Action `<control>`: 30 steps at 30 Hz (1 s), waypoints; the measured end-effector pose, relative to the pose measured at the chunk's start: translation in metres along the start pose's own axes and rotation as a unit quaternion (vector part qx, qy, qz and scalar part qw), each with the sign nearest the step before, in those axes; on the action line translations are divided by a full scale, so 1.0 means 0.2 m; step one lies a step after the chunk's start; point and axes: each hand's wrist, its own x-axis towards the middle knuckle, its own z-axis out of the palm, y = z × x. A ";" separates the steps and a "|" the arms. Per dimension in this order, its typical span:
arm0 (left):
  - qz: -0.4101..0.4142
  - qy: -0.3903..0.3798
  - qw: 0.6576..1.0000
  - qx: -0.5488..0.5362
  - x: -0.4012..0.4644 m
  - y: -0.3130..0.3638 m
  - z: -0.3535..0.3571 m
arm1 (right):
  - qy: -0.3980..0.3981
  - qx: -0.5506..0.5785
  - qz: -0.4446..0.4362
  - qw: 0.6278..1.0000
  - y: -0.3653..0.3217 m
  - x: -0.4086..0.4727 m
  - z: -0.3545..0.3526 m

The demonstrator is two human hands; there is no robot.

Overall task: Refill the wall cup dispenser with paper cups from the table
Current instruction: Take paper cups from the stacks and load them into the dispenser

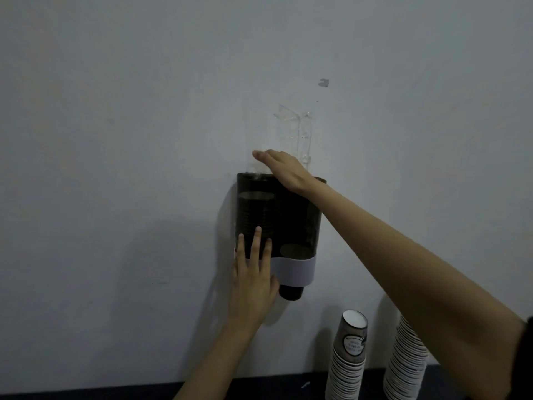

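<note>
**Both hands on the wall dispenser**

My left hand [253, 272] lies flat against the lower front of the dark, smoky translucent plastic cup dispenser [300, 220] fixed to the pale grey wall [115, 111]. The fingers [256, 241] are straight and slightly spread, pointing up, their tips on the dark body just above the white band [294, 269] that wraps the dispenser's bottom; the palm covers the band's left end. My thumb sits under the band, next to the dark cup bottom [291, 293] that pokes out below.

My right hand [284, 170] reaches across from the right and rests at the dispenser's open top edge, back of the hand toward me. The fingers are straight and held close together, pointing left toward the wall. I cannot tell whether anything is under the palm.

Through the tinted wall I see a stack of cups [255, 215] in the left column, standing high, and the rim of a much lower cup [295, 251] in the right column.

Below, on the dark table [274, 389] against the wall, two tall stacks of upside-down paper cups stand near each other: the left stack [347, 362] shows a brown printed cup with a round label on top, the right stack [405, 368] is partly behind my right forearm. Strips of clear tape [300, 131] cling to the wall above the dispenser.
</note>
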 end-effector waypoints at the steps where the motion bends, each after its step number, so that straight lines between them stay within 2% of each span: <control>1: -0.003 -0.001 1.000 -0.001 0.00 0.01 0.01 | 0.024 0.035 -0.001 0.999 0.00 -0.02 -0.01; 6: -0.004 -0.022 1.000 0.003 -0.10 0.07 0.11 | 0.149 0.181 -0.038 0.971 0.02 -0.25 -0.05; 9: 0.081 -0.023 0.996 -0.020 -0.28 0.12 0.23 | 0.260 0.206 -0.045 0.942 0.18 -0.53 -0.03; 11: 0.139 -0.079 0.986 -0.057 -0.41 0.17 0.32 | 0.325 0.191 -0.003 0.926 0.38 -0.76 0.00; 13: 0.130 -0.182 0.967 -0.118 -0.50 0.23 0.37 | 0.353 0.189 0.091 0.912 0.63 -0.96 0.07; 15: 0.075 -0.276 0.944 -0.164 -0.55 0.30 0.44 | 0.312 0.171 0.223 0.908 0.87 -1.14 0.16; 17: 0.006 -0.379 0.905 -0.192 -0.59 0.35 0.53 | 0.214 0.137 0.330 0.909 1.04 -1.27 0.26; 19: -0.058 -0.436 0.870 -0.222 -0.60 0.42 0.62 | 0.114 0.113 0.373 0.914 1.14 -1.35 0.34; 21: -0.113 -0.483 0.832 -0.249 -0.61 0.47 0.71 | 0.054 0.138 0.380 0.913 1.20 -1.38 0.42; 23: -0.157 -0.500 0.806 -0.274 -0.63 0.50 0.79 | 0.033 0.161 0.378 0.911 1.26 -1.39 0.49; 25: -0.202 -0.486 0.788 -0.321 -0.64 0.52 0.85 | 0.056 0.164 0.368 0.913 1.32 -1.41 0.56; 30: -0.244 -0.412 0.775 -0.411 -0.65 0.60 0.92 | 0.113 0.171 0.354 0.913 1.35 -1.44 0.60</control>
